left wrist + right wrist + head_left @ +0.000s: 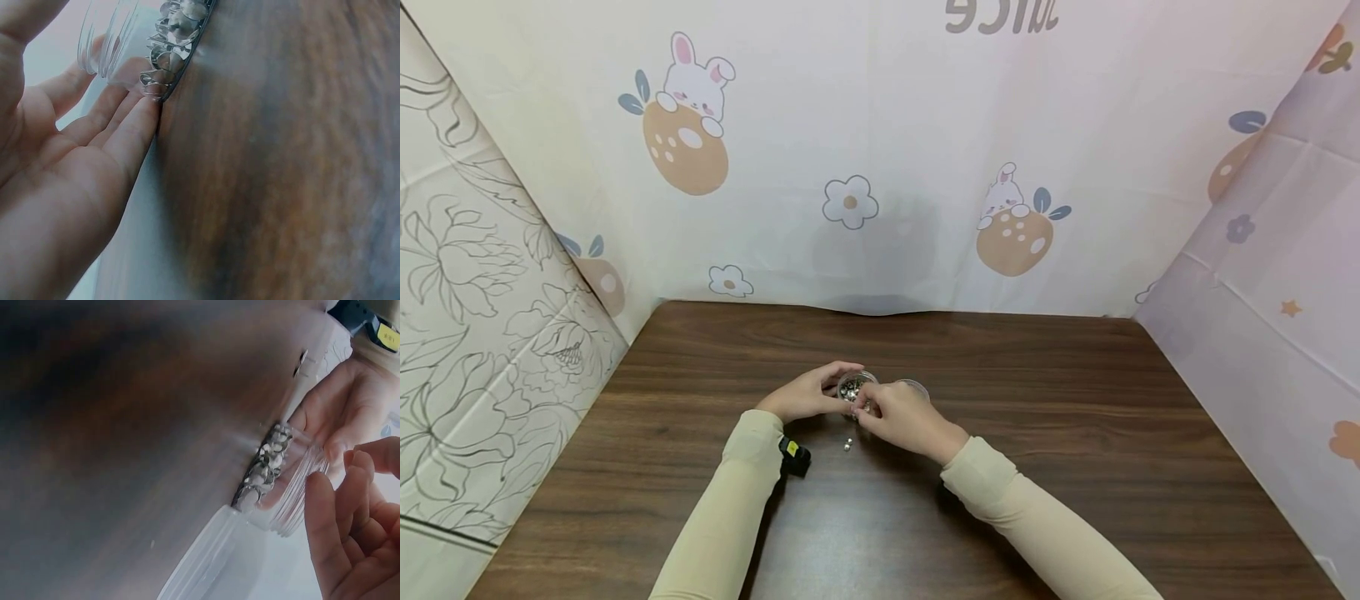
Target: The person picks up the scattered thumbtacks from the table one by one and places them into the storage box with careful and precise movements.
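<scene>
A small clear jar (857,377) stands on the table with silver metal pieces (269,462) at its bottom; they look like thumbtacks. My left hand (805,394) holds the jar from the left, thumb near me and fingers round the far side. In the left wrist view, fingertips touch the jar wall (128,50) low down. Over the jar's near right rim is my right hand (904,417), thumb and forefinger tips brought together; whether a tiny piece sits between them is hidden. Two similar loose silver pieces (847,444) lie on the table in front of the jar.
Partly behind my right hand stands a second clear plastic container (916,387), right of the jar and close to it. The dark wooden table (1037,358) meets printed cloth (910,167) at the back. A black wrist device (795,458) sits beneath my left wrist.
</scene>
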`<state>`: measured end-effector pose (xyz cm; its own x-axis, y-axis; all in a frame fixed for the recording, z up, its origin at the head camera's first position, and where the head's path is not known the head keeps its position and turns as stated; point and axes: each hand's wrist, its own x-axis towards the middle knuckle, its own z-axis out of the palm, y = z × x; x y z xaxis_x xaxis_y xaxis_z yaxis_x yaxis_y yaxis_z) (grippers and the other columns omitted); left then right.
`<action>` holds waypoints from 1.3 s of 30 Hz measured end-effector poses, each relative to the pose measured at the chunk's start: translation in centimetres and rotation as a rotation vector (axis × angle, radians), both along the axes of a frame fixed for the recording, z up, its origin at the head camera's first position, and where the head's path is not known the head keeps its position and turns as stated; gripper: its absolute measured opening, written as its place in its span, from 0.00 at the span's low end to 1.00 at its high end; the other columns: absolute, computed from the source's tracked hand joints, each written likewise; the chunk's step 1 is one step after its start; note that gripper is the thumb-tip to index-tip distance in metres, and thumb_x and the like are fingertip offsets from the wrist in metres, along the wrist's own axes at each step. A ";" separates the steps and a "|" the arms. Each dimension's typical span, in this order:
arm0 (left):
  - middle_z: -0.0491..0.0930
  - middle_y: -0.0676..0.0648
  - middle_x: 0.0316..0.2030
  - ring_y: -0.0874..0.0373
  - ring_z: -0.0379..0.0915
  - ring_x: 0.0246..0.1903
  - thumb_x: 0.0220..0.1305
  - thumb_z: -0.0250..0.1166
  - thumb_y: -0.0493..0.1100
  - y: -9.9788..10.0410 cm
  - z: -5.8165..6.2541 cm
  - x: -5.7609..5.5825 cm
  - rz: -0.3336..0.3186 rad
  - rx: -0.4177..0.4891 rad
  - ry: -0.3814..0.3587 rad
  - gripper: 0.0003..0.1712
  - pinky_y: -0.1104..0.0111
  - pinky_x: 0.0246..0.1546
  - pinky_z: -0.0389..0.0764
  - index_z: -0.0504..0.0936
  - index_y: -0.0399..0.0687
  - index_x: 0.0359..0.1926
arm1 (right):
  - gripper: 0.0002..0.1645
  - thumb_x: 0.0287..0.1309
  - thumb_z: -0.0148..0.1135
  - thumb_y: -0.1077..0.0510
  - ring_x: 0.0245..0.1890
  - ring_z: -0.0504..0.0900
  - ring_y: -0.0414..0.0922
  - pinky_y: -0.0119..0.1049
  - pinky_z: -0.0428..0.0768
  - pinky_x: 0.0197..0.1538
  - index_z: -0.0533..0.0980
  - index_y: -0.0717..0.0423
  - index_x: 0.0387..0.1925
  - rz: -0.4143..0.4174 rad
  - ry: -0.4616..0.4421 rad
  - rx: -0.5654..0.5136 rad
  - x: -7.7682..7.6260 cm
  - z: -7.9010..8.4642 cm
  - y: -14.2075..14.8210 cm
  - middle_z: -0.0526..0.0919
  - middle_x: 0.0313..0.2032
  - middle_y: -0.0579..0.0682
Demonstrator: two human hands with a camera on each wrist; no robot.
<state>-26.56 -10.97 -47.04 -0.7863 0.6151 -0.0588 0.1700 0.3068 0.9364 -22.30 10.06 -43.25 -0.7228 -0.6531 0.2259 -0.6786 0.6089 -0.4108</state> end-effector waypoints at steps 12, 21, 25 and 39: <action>0.65 0.52 0.63 0.61 0.61 0.60 0.56 0.68 0.48 0.0 -0.1 -0.1 0.000 0.006 0.018 0.40 0.56 0.64 0.64 0.62 0.53 0.67 | 0.03 0.56 0.58 0.61 0.19 0.70 0.29 0.23 0.73 0.24 0.77 0.51 0.29 0.122 -0.065 0.062 0.5 -0.3 -0.4 0.77 0.21 0.38; 0.64 0.50 0.63 0.58 0.62 0.59 0.57 0.67 0.43 -0.1 0.0 0.1 -0.012 0.028 0.008 0.39 0.55 0.64 0.64 0.61 0.51 0.68 | 0.04 0.52 0.62 0.64 0.23 0.72 0.31 0.25 0.75 0.27 0.78 0.53 0.30 0.179 -0.101 0.089 0.7 -0.4 -0.9 0.78 0.24 0.41; 0.64 0.46 0.64 0.54 0.61 0.60 0.59 0.65 0.40 -0.1 0.0 0.1 -0.031 0.045 0.012 0.38 0.52 0.64 0.63 0.60 0.49 0.68 | 0.05 0.52 0.62 0.63 0.26 0.73 0.33 0.26 0.75 0.30 0.78 0.53 0.33 0.196 -0.075 0.121 0.8 -0.6 -1.1 0.81 0.28 0.43; 0.61 0.36 0.65 0.45 0.58 0.62 0.59 0.64 0.36 0.0 1.5 0.9 -0.060 0.087 -0.008 0.37 0.48 0.64 0.61 0.60 0.44 0.67 | 0.03 0.52 0.63 0.62 0.26 0.73 0.33 0.28 0.77 0.30 0.78 0.49 0.27 0.168 0.003 0.179 1.1 -0.7 -1.6 0.80 0.27 0.41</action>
